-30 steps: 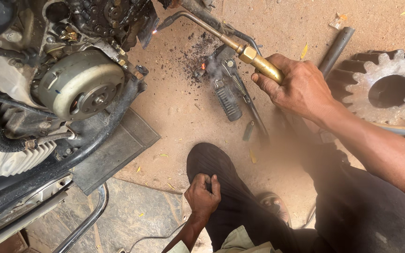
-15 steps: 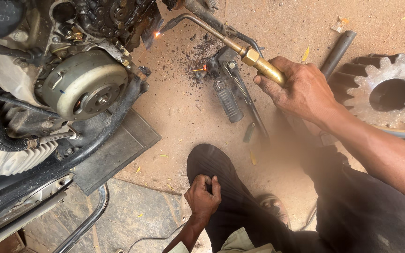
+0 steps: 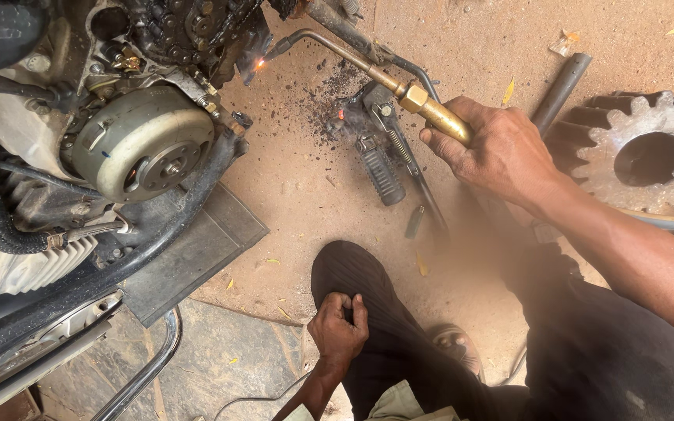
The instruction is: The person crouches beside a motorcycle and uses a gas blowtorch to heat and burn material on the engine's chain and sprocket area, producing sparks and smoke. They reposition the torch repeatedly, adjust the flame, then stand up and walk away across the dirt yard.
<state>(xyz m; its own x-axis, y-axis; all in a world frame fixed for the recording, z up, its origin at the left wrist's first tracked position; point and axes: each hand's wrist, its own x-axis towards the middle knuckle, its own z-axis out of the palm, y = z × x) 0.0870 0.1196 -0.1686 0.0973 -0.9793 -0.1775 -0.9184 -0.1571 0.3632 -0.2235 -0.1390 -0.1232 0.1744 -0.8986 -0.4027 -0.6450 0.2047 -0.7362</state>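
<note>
Nearest the camera, the left hand (image 3: 338, 327) rested curled on the bent knee (image 3: 356, 273), fingers pressed together and gripping only trouser cloth, seemingly to steady the crouch. Farther out, the right hand (image 3: 501, 152) was closed around the brass handle of the torch (image 3: 403, 92), held at arm's length so the curved tip reached the motorcycle engine (image 3: 142, 140), where a small flame glowed against the metal. A footrest lever (image 3: 380, 168) lay on the dirt under the torch tube; a large gear (image 3: 649, 156) and a dark pipe (image 3: 559, 90) sat beyond the wrist
</note>
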